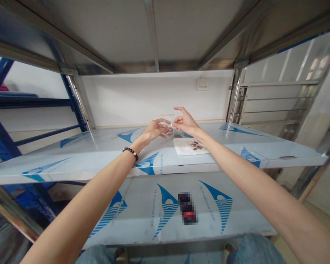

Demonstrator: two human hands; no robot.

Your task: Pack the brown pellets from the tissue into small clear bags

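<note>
Above the film-covered shelf, my left hand [156, 129] is closed on a small clear plastic bag [167, 117]. A few small dark metal-looking pieces [170, 131] show at the bag, partly behind my fingers. My right hand [186, 123] is at the bag's right side, with fingertips pinched together and one finger raised. What lies in that pinch is too small to make out. Below my right hand, a white cloth or paper sheet [181, 148] lies flat on the shelf, with several small brown pieces [196, 145] on it.
The shelf [104, 150] wears blue-printed protective film. A lower shelf [143, 212] holds a blurred-out dark object [187, 208]. Close overhead is a metal upper shelf [129, 33]. Metal posts [236, 93] stand at both sides, and a white wall [121, 99] closes the back.
</note>
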